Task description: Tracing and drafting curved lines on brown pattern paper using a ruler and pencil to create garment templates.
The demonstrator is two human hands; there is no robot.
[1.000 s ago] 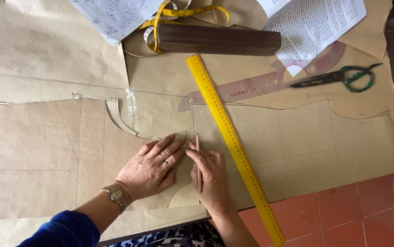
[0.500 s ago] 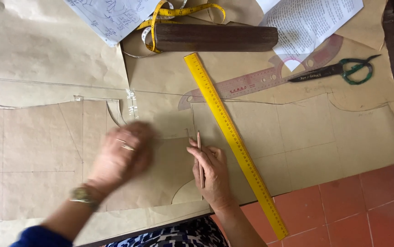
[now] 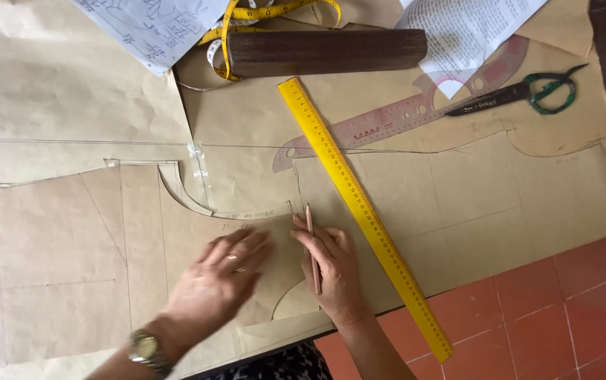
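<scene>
Brown pattern paper (image 3: 71,232) covers the table, where, just left of the yellow ruler (image 3: 359,211), the right hand (image 3: 335,271) pinches a pencil (image 3: 312,246) while the left hand (image 3: 218,281) lies open-fingered, blurred; sliding could shift the cut piece.

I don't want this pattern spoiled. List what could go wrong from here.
1. The yellow ruler juts past the table edge over the red floor tiles; a nudge from the right hand might tip it off.
2. The left hand looks blurred, in motion, on the brown pattern paper; the loose cut piece could shift or crease.
3. The pencil lies under the right hand, tip on the paper; a stray mark is possible.
</scene>
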